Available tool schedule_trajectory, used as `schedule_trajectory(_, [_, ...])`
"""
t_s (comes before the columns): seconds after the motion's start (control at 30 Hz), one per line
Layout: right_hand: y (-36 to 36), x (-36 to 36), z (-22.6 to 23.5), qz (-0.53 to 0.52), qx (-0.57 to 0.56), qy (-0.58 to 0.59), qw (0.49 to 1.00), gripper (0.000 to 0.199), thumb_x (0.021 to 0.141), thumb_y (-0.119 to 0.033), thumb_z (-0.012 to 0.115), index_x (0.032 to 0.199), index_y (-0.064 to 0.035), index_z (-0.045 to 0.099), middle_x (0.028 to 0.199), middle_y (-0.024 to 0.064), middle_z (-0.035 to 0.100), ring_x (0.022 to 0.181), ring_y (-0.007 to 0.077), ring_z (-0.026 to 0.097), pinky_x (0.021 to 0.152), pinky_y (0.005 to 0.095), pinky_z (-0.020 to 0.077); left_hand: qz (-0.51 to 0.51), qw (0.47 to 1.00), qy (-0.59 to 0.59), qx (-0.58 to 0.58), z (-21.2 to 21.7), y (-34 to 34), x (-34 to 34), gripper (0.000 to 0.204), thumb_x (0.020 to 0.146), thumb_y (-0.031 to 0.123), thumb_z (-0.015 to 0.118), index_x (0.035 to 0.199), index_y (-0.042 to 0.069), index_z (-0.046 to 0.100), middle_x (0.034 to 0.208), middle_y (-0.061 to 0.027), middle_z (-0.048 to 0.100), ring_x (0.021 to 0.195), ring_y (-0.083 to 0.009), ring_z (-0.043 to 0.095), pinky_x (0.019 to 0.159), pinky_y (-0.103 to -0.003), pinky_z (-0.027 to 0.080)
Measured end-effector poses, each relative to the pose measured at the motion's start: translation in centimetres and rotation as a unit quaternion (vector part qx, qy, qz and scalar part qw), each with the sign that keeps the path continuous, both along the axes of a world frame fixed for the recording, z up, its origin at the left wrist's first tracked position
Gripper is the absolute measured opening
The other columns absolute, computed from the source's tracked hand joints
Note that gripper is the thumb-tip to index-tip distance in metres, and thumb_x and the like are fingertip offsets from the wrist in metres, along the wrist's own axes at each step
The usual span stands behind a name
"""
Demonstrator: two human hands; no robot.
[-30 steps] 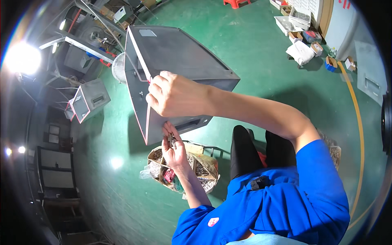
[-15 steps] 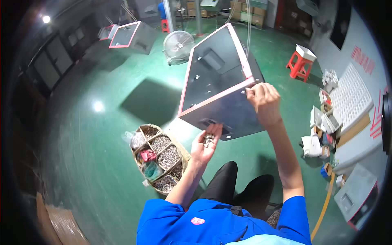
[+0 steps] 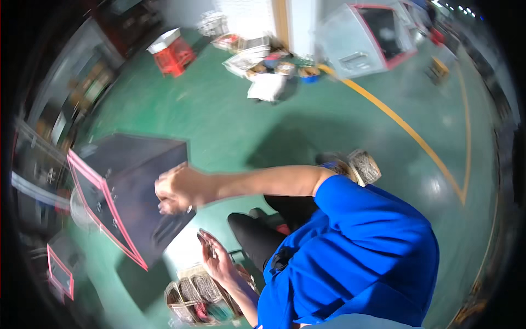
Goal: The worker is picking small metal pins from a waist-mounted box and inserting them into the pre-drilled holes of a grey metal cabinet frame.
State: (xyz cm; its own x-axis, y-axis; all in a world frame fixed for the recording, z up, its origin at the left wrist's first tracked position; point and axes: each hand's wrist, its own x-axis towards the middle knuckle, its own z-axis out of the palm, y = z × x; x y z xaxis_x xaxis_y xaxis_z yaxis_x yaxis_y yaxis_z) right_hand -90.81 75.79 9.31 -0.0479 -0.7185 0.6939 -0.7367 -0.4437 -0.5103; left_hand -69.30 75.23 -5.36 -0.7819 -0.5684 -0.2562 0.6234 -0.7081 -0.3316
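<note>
My left hand (image 3: 214,256) is cupped palm up below the near edge of a dark grey metal box (image 3: 129,205), with small metal parts in its palm. Blur hides their exact kind. My right hand (image 3: 178,189) is closed, its fingers curled in front of the box's side panel; whatever it pinches is too small or hidden to make out. Pink-red edging runs round the box's open face, and a slot shows in the panel near my left hand. Beneath my left forearm stands a sectioned tray (image 3: 174,293) full of small metal parts, a red bundle among them.
More parts containers (image 3: 364,167) stand beyond my right elbow. A red stool (image 3: 172,59) and a cluttered pile with a white bag (image 3: 267,86) are farther off. At the far right sits a grey cabinet (image 3: 356,46); a yellow line (image 3: 389,112) crosses the green floor.
The view has swung to the right, so the box and tray appear farther left. My right hand has come from the box's far corner to the middle of its side panel. My left hand remains cupped.
</note>
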Motion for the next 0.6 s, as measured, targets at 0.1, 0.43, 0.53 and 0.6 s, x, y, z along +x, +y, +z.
schedule_trajectory(0.1, [2.7, 3.4, -1.4, 0.049, 0.148, 0.042, 0.987, 0.020, 0.071, -0.022, 0.066, 0.070, -0.0039, 0.057, 0.069, 0.0115, 0.058, 0.071, 0.0306, 0.060, 0.065, 0.0405, 0.0472, -0.112, 0.992, -0.002, 0.051, 2.6, -0.6, -0.4, 0.029, 0.091, -0.001, 0.039, 0.116, -0.007, 0.053, 0.114, -0.0207, 0.058, 0.106, -0.0300, 0.057, 0.092, -0.040, 0.049])
schedule_trajectory(0.43, [14.4, -0.8, -10.2, -0.005, 0.175, 0.174, 0.969, 0.012, 0.069, -0.013, 0.059, 0.067, -0.0016, 0.057, 0.072, 0.0132, 0.058, 0.069, 0.0283, 0.061, 0.060, 0.0396, 0.0499, -0.196, 0.904, -0.243, -0.292, -0.3, 7.9, -8.5, 0.015, 0.094, 0.019, 0.049, 0.090, 0.008, 0.058, 0.080, 0.0013, 0.058, 0.072, -0.0080, 0.054, 0.064, -0.026, 0.048])
schedule_trajectory(0.53, [15.6, -3.0, -9.4, 0.082, 0.304, 0.057, 0.947, 0.016, 0.063, -0.008, 0.069, 0.074, 0.0011, 0.063, 0.075, 0.0170, 0.065, 0.076, 0.0305, 0.066, 0.061, 0.0406, 0.0532, -0.219, 0.866, -0.274, -0.355, 3.7, 10.5, -9.9, 0.020, 0.095, 0.020, 0.044, 0.105, 0.006, 0.056, 0.097, -0.0042, 0.060, 0.086, -0.0130, 0.056, 0.074, -0.029, 0.050])
schedule_trajectory(0.6, [16.9, -4.4, -6.9, 0.109, 0.240, 0.116, 0.958, 0.016, 0.070, -0.011, 0.064, 0.076, 0.0016, 0.056, 0.078, 0.0165, 0.060, 0.076, 0.0327, 0.062, 0.065, 0.0413, 0.0511, -0.190, 0.854, -0.299, -0.380, 3.7, 11.4, -9.8, 0.024, 0.096, 0.020, 0.042, 0.111, 0.005, 0.054, 0.107, -0.0070, 0.057, 0.098, -0.0177, 0.055, 0.088, -0.033, 0.048])
